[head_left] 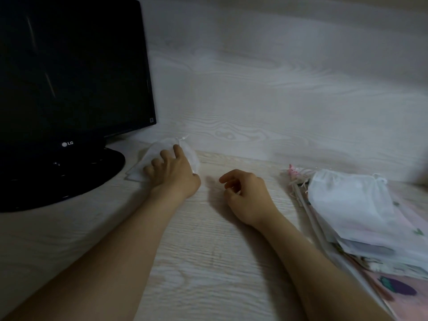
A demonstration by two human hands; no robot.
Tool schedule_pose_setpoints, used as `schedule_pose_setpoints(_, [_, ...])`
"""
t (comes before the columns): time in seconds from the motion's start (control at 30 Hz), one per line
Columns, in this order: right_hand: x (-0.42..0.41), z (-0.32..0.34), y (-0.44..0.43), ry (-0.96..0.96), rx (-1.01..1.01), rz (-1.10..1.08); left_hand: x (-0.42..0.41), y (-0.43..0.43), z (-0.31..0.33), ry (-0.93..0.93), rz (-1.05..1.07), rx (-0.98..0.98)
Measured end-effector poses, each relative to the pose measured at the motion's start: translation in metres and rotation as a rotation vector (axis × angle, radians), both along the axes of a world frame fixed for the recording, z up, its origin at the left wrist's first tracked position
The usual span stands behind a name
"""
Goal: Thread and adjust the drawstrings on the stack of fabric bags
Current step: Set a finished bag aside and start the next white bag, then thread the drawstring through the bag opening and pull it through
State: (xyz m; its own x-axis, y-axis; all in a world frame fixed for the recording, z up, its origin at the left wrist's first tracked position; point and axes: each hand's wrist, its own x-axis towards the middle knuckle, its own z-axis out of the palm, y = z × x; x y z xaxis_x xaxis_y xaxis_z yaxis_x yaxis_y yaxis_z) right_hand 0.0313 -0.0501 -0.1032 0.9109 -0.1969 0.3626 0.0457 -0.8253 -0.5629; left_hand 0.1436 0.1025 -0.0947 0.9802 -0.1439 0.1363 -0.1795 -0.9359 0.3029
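Head view. Dim light, pale wood-grain desk [208, 262] backed by a wall of the same grain.

Left hand [172, 171]: forearm stretched forward and slightly outward, palm down, lying flat on a single white fabric bag [162, 149]. Fingers [178, 150] spread loosely and a little curled, index reaching farthest toward the bag's gathered top; pressing on the cloth, not pinching it. The bag's knotted drawstring end [184, 137] pokes out just beyond the index fingertip. The bag's lower corner shows past the little-finger side, next to the round foot of a black LG monitor [69, 89].

Right hand [246, 195]: forearm coming in from the lower right, wrist low over the desk, hand turned on its side with fingers curled inward toward the thumb. Nothing visible between the fingertips; whether thumb and fingers touch, cannot tell. It sits apart from the left hand, bare desk between them.

Stack of fabric bags [361, 216]: to the outer side of the right hand, well clear of it. White bag on top with a puckered drawstring mouth; pink printed bags underneath, loose pink cord ends [295, 174] at the far edge.
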Motion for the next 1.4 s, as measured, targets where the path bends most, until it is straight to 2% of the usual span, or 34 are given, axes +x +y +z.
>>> schedule_pose_setpoints(0.07, [-0.002,0.001,0.001,0.002,-0.013,0.001,-0.005,-0.003,0.001,-0.044,-0.075,0.010])
schedule_pose_setpoints(0.13, [-0.002,0.001,0.002,0.002,-0.042,0.016,-0.010,-0.005,0.001,-0.204,-0.194,-0.011])
schedule_pose_setpoints(0.2, [-0.004,0.001,0.002,-0.002,-0.076,0.022,-0.013,-0.009,0.000,-0.357,-0.394,-0.134])
schedule_pose_setpoints(0.23, [-0.004,0.000,0.001,-0.014,-0.116,0.015,-0.014,-0.011,0.000,-0.371,-0.494,-0.218])
schedule_pose_setpoints(0.33, [-0.009,0.010,-0.006,0.022,-0.449,-0.083,-0.023,-0.022,-0.004,-0.272,-0.670,-0.382])
schedule_pose_setpoints(0.4, [-0.015,0.022,-0.017,0.113,-0.644,-0.220,-0.029,-0.032,-0.012,-0.215,-0.733,-0.348])
schedule_pose_setpoints(0.47, [-0.024,0.029,-0.029,0.161,-0.715,-0.405,-0.032,-0.039,-0.019,-0.139,-0.779,-0.277])
schedule_pose_setpoints(0.53, [-0.033,0.030,-0.043,0.182,-0.676,-0.657,-0.034,-0.045,-0.024,-0.116,-0.807,-0.213])
schedule_pose_setpoints(0.6, [-0.038,0.028,-0.054,0.273,-0.529,-0.869,-0.030,-0.045,-0.026,-0.109,-0.801,-0.198])
schedule_pose_setpoints(0.67, [-0.044,0.026,-0.061,0.439,-0.332,-0.923,-0.028,-0.045,-0.028,-0.104,-0.794,-0.201])
schedule_pose_setpoints(0.77, [-0.048,0.027,-0.063,0.444,-0.196,-0.871,-0.029,-0.043,-0.027,-0.098,-0.796,-0.220])
schedule_pose_setpoints(0.83, [-0.046,0.026,-0.063,0.378,-0.234,-0.840,-0.029,-0.042,-0.026,-0.092,-0.811,-0.242])
schedule_pose_setpoints(1.0, [-0.043,0.028,-0.054,0.363,-0.351,-0.789,-0.026,-0.043,-0.025,-0.114,-0.831,-0.277])
schedule_pose_setpoints(1.17, [-0.042,0.037,-0.046,0.067,-0.444,-0.689,-0.025,-0.045,-0.027,-0.160,-0.809,-0.363])
schedule_pose_setpoints(1.3, [-0.040,0.046,-0.032,-0.114,-0.506,-0.481,-0.025,-0.046,-0.021,-0.365,-0.718,-0.565])
schedule_pose_setpoints(1.4, [-0.036,0.044,-0.023,-0.225,-0.500,-0.273,-0.032,-0.044,-0.012,-0.369,-0.674,-0.679])
